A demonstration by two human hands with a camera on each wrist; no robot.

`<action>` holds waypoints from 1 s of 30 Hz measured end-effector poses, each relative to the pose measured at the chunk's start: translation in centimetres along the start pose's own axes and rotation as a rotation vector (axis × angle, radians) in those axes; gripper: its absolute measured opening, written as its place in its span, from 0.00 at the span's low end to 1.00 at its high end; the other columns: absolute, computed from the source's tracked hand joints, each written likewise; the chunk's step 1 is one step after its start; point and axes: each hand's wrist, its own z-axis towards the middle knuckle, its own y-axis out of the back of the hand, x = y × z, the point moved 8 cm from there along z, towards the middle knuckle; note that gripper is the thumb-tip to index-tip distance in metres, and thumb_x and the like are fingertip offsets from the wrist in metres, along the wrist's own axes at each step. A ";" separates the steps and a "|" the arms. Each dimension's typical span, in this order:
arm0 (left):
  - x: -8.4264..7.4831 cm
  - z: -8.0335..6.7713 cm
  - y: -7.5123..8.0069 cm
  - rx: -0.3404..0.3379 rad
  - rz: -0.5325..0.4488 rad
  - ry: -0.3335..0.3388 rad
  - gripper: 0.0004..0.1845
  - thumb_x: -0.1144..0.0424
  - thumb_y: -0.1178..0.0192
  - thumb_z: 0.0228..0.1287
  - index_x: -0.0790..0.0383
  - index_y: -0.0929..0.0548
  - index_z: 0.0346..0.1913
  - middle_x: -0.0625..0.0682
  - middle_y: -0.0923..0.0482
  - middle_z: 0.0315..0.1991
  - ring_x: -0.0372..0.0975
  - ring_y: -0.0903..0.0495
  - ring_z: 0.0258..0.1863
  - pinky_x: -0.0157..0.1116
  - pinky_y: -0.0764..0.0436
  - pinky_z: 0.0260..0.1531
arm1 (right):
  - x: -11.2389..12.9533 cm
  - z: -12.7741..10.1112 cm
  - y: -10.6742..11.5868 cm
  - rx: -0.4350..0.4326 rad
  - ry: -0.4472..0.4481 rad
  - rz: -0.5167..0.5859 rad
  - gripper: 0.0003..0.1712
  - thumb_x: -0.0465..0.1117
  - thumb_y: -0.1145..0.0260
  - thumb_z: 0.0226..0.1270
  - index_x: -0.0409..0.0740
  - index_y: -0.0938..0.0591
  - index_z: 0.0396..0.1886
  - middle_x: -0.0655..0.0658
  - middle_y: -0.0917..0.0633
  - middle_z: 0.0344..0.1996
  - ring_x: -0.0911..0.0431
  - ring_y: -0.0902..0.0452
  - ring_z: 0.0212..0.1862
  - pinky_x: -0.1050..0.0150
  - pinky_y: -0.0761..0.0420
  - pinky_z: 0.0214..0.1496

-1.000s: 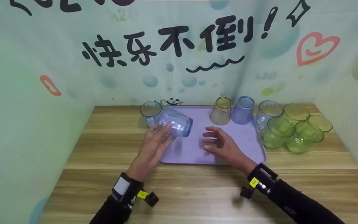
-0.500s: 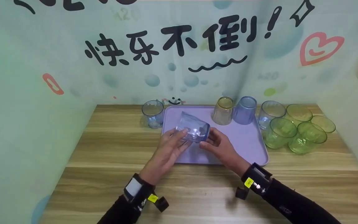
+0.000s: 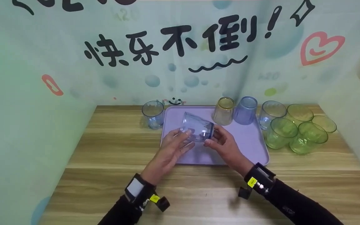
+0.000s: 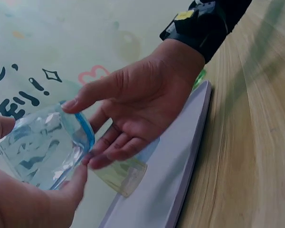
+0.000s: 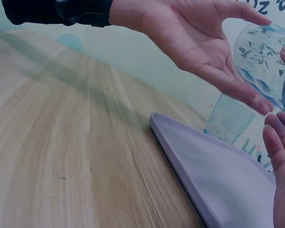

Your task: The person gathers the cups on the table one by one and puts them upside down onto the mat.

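A clear blue drinking glass (image 3: 198, 126) is held tilted on its side above the lilac tray (image 3: 245, 150). My left hand (image 3: 168, 149) grips its left part, thumb across the near side. At the other end, my right hand (image 3: 229, 147) pinches the thick, darker blue end between thumb and fingers; the left wrist view shows that thumb on the glass (image 4: 42, 142). On the tray's back right, an amber glass (image 3: 223, 114) and a blue glass (image 3: 245, 112) stand upside down, side by side.
Another blue glass (image 3: 153, 115) stands upright left of the tray. To the tray's right, a pale blue glass (image 3: 271, 112) and several green and yellowish glasses (image 3: 308, 139) stand close together on the wooden table (image 3: 105, 187). A printed cloth (image 3: 167, 84) hangs behind.
My left hand has carried the blue glass rightward over the tray. The right hand, free one second ago, has taken hold of its thick end. Lately both have barely moved.
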 end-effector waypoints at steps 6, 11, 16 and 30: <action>0.6 0.0 0.9 0.032 0.258 0.062 0.51 0.58 0.26 0.60 0.69 0.49 0.75 0.66 0.39 0.70 0.53 0.30 0.66 0.44 0.26 0.61 | 0.6 0.0 0.5 -0.019 0.035 0.017 0.32 0.31 0.30 0.67 0.34 0.30 0.70 0.33 0.22 0.59 0.41 0.23 0.59 0.51 0.20 0.56; 1.1 0.7 1.2 0.139 0.654 0.043 0.40 0.63 0.29 0.63 0.71 0.38 0.72 0.64 0.29 0.65 0.53 0.25 0.62 0.45 0.24 0.58 | 1.2 0.1 1.2 -0.055 0.069 -0.002 0.33 0.31 0.30 0.66 0.35 0.29 0.69 0.33 0.21 0.58 0.41 0.23 0.59 0.52 0.22 0.59; 1.7 1.0 1.6 0.231 1.146 -0.062 0.26 0.66 0.29 0.63 0.68 0.24 0.61 0.58 0.19 0.54 0.51 0.19 0.55 0.44 0.21 0.54 | 1.5 0.1 1.6 -0.071 0.079 0.005 0.31 0.31 0.30 0.67 0.36 0.28 0.68 0.33 0.21 0.57 0.40 0.24 0.60 0.52 0.23 0.60; 2.9 0.8 1.8 0.340 1.612 -0.172 0.05 0.69 0.32 0.64 0.56 0.11 0.41 0.42 0.17 0.35 0.35 0.20 0.37 0.36 0.21 0.42 | 1.5 0.4 2.4 -0.117 0.100 -0.028 0.28 0.30 0.29 0.66 0.35 0.26 0.65 0.34 0.20 0.55 0.41 0.22 0.58 0.54 0.22 0.58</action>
